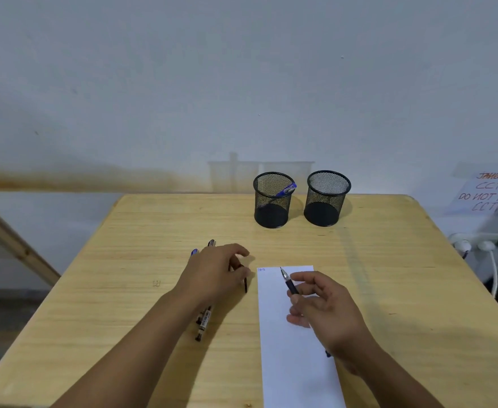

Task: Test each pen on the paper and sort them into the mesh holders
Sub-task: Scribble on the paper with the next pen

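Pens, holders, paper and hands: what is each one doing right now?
Left holder: upright, one blue pen inside.
Right holder: upright, no pen showing.
Paper: flat, tiny scribble at top corner.
Right hand: holds a dark pen, tip up.
Left hand: rests on the loose pens.

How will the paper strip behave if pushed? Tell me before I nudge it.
The paper looks thin and lies flat on the smooth wooden table, so it would probably slide easily. Long and narrow, it would likely flop or bend if lifted by one end. Nothing weighs it down; the right hand hovers above.
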